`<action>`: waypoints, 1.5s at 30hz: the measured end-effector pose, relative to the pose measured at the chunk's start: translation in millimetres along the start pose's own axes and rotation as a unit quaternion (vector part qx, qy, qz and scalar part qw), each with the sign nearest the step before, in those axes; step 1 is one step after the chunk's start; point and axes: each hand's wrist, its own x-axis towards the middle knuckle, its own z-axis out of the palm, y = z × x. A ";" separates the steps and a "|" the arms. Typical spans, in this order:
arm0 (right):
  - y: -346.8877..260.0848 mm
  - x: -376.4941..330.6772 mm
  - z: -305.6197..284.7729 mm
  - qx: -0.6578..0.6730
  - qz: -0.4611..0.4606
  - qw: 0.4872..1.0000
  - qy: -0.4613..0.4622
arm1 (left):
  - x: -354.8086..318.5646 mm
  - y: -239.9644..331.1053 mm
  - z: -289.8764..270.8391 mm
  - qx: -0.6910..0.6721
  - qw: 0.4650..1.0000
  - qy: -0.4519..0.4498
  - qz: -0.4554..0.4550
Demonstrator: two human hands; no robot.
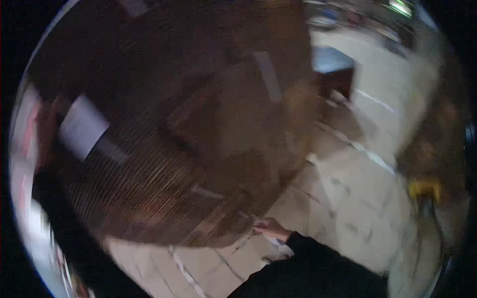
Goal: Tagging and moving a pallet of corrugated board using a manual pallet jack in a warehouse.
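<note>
A large brown cardboard box fills most of the view, dim and smeared by motion, with ribbed lines on its lower left part. It carries a white label and a few pale strips. My left hand, arm stretched out, grips the box's left edge; its fingers are dark and blurred. Down at the box's lower right edge, my right hand is closed with its fingertips on the cardboard. The underside of the box and what lies behind it are hidden.
Pale tiled floor spreads below and right of the box. Farther off stands a dark container with a light blue top. At the right are a yellow object and brown blurred shapes. Cluttered items lie at the far right.
</note>
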 end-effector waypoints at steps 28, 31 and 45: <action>206.8 -87.5 64.8 -0.178 0.459 0.845 -0.208 | -915.0 212.3 109.5 -0.249 0.522 -0.388 -0.718; 199.9 -29.5 139.1 -0.216 0.411 0.855 -0.233 | -820.4 119.4 43.3 -0.229 0.664 -0.205 -0.682; 121.5 113.8 554.3 -0.254 0.273 0.802 -0.467 | -660.1 -120.6 -184.0 -0.455 0.771 0.429 -0.121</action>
